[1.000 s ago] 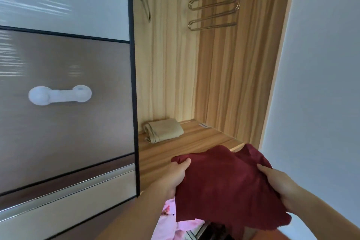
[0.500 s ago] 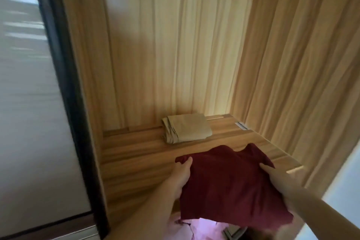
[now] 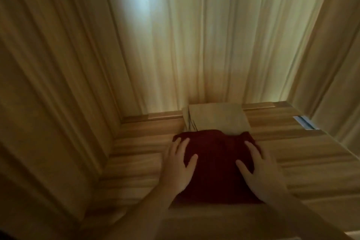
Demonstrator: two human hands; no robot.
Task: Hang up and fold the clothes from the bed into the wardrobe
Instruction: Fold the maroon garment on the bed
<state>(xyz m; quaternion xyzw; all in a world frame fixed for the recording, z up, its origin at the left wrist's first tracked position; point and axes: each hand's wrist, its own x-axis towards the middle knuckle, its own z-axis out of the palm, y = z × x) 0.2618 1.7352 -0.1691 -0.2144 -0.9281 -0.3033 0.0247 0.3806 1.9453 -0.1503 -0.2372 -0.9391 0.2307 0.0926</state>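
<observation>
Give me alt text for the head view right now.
Both hands, left hand and right hand, press flat on a folded dark red garment on the wooden wardrobe shelf. Its far edge overlaps a folded tan garment.

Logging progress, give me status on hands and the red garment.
Left hand, right hand flat on dark red garment. Garment on wardrobe shelf, touching folded beige garment.

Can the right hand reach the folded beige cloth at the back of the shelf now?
Probably yes: the beige cloth lies just beyond the right hand, with only the red garment between them.
</observation>
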